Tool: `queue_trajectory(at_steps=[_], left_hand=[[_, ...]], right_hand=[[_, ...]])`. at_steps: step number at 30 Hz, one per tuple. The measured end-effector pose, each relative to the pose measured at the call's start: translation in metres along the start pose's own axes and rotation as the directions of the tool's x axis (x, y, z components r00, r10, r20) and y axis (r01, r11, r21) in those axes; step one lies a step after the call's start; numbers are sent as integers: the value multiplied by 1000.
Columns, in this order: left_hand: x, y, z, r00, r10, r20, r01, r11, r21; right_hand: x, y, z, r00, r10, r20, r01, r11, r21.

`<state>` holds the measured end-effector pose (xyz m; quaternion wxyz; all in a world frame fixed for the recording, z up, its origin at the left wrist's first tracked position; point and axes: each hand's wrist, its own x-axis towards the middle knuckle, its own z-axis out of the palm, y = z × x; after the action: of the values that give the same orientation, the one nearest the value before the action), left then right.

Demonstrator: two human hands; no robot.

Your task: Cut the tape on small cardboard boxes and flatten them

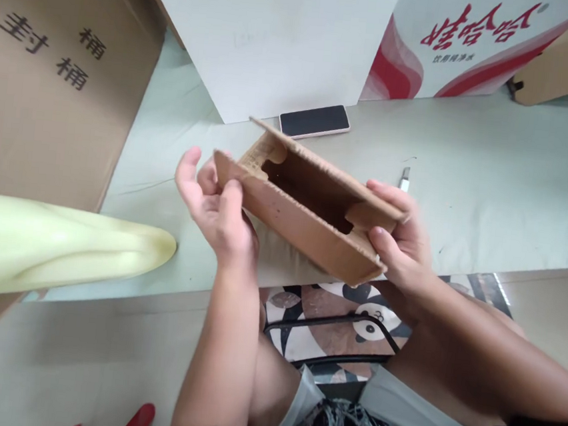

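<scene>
A small brown cardboard box (307,232) is held up in front of me, tilted, with its top flaps standing apart. Its dark inside shows through the opening, and I make out nothing in there. My left hand (219,207) grips the left end, thumb on the near flap and some fingers lifted away. At the right end, my right hand (402,234) clasps the box between thumb and fingers. Behind the box a phone (315,120) lies screen up on the pale green cloth (491,193). A small white plug with a metal tip (405,178) rests beyond my right hand.
A white carton (281,38) and a red-and-white printed carton (460,49) stand at the back. On the left are a large brown carton (58,97) and a long pale yellow-green object (69,252). A panda-patterned surface with a black bar (334,321) is below the cloth's edge.
</scene>
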<state>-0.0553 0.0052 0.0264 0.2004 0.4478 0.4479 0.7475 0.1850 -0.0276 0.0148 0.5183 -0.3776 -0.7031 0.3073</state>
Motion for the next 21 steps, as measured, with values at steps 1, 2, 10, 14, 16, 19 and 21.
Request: queue_trajectory(at_steps=[1, 2, 10, 14, 16, 19, 21], left_hand=[[-1, -3, -2, 998, 25, 53, -28, 998, 54], [-2, -5, -3, 994, 53, 100, -62, 993, 98], [0, -12, -4, 950, 179, 255, -270, 883, 385], [2, -23, -5, 960, 173, 220, -252, 877, 410], [2, -30, -7, 961, 181, 208, -252, 884, 393], [3, -38, -9, 950, 233, 209, -294, 893, 341], [5, -41, -11, 942, 246, 227, -315, 881, 353]], right_hand=[[1, 2, -1, 999, -41, 6, 41, 998, -39], [3, 3, -2, 997, -82, 13, 83, 994, -73], [3, 16, -5, 979, -189, 74, 193, 979, -67], [5, 22, -4, 975, -216, 59, 219, 975, -44], [6, 25, -2, 971, -235, 39, 236, 971, -42], [9, 29, 0, 968, -252, 13, 252, 967, -38], [10, 33, 1, 964, -266, -2, 265, 964, -31]])
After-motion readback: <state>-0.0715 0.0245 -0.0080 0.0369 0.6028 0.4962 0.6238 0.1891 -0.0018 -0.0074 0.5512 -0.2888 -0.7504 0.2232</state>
